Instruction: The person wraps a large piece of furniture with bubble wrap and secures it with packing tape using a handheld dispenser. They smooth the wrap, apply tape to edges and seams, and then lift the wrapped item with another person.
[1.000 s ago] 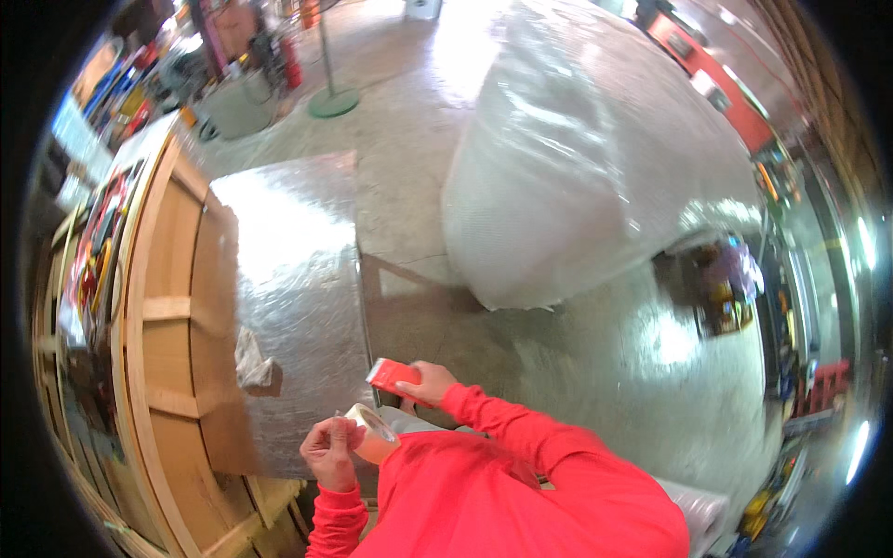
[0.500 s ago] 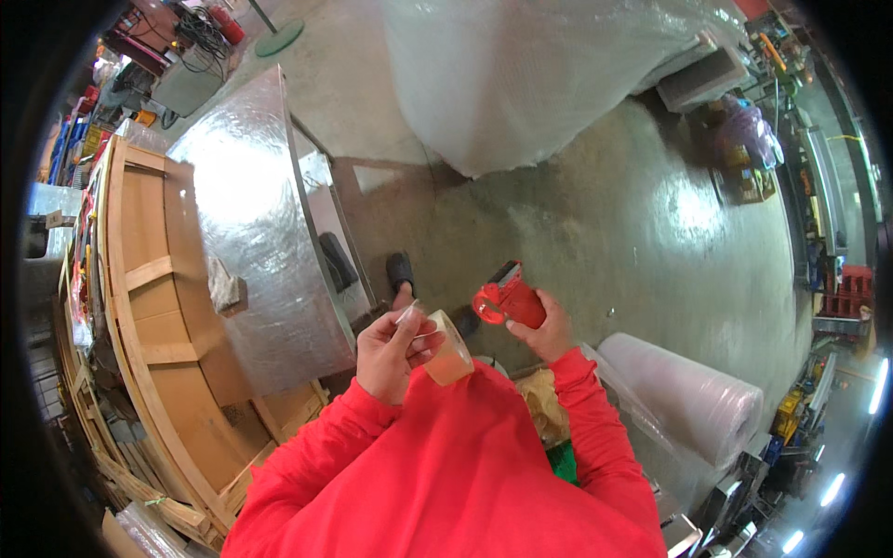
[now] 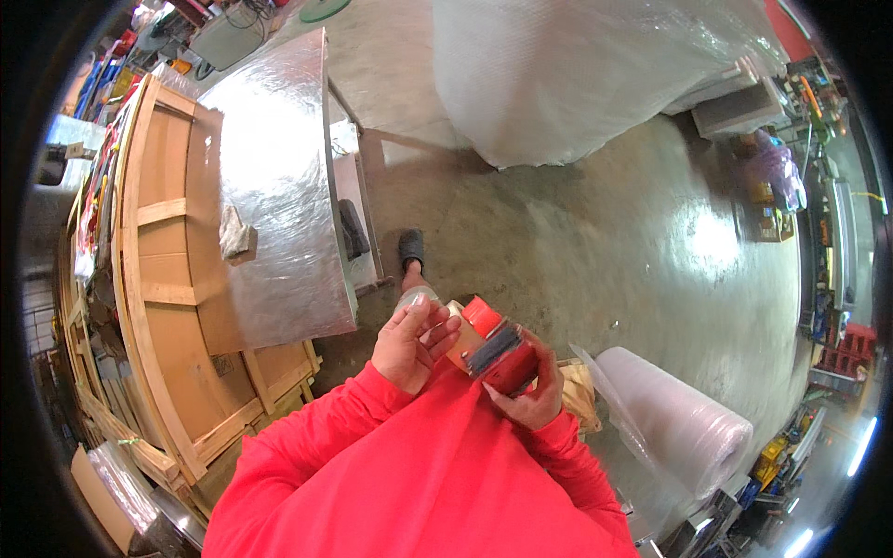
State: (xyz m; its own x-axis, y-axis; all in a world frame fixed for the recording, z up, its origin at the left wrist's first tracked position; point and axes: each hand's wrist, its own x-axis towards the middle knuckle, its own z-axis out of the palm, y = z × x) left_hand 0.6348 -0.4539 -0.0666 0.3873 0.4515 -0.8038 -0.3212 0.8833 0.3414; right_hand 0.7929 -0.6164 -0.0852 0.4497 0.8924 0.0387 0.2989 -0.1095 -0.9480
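In front of my chest, my right hand (image 3: 538,391) is wrapped around a red tape dispenser (image 3: 514,372) with a dark front edge. Its round red hub points away from me. My left hand (image 3: 406,349) is closed, thumb and fingertips pinched around the loose end of packing tape. A tan roll of packing tape (image 3: 454,352) sits between the two hands, beside the left fingers and against the dispenser. The dispenser partly hides the roll, so I cannot tell whether the roll is on the hub.
A film-wrapped panel table (image 3: 288,186) with a grey cloth (image 3: 234,232) on it stands left, beside a wooden crate (image 3: 166,293). Ahead is a large plastic-wrapped bulk (image 3: 558,84). A bubble-wrap roll (image 3: 684,423) lies on the floor at right. My shoe (image 3: 410,246) shows ahead.
My right hand has brought the dispenser left and nearer my body, up against the tape roll, and turned it. The left hand stays near the roll. The view has shifted slightly.
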